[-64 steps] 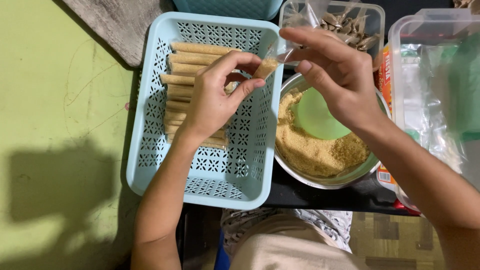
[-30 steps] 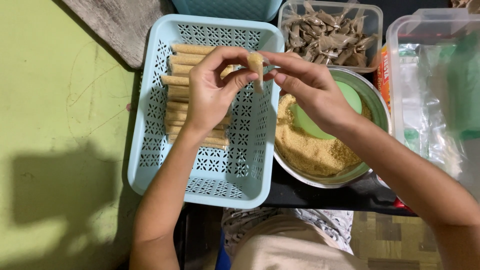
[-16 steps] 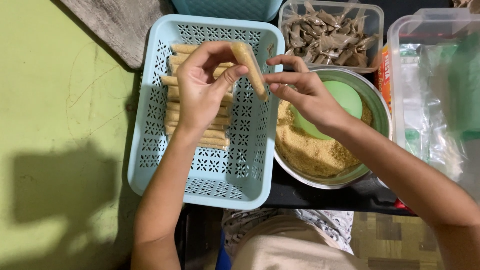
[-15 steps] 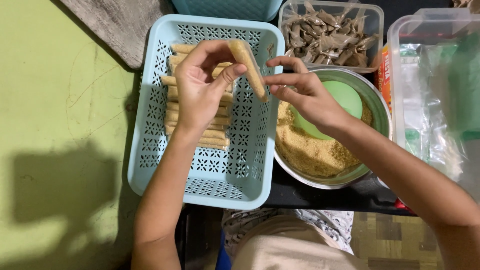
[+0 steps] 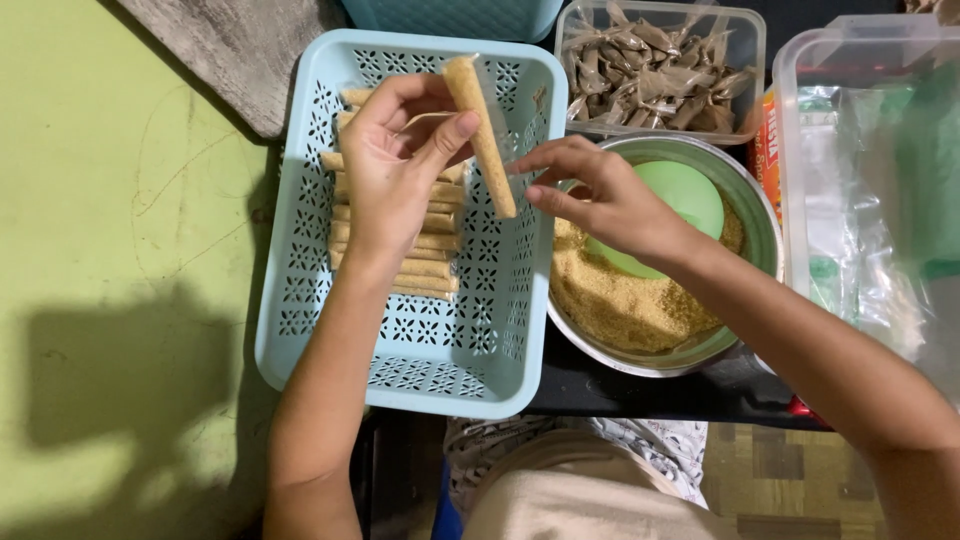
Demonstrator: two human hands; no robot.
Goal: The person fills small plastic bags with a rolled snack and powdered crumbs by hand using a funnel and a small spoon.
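Left hand (image 5: pixel 395 165) pinches the filled plastic tube (image 5: pixel 482 135) over the far right part of the blue basket (image 5: pixel 300 300). Tube's long axis runs near-to-far, slightly tilted, lower end toward the right hand (image 5: pixel 600 195). Right hand, fingers narrowly pinched, sits just right of that end, holding nothing visible; left is nearer.

The left hand (image 5: pixel 395 165) is covering the upper part of the stack of filled tubes (image 5: pixel 400 262) in the blue basket (image 5: pixel 300 300). A second blue basket (image 5: pixel 455 15) is getting cut off up top, and the bags in the clear bin (image 5: pixel 870 190) are looking too blurry to make out.
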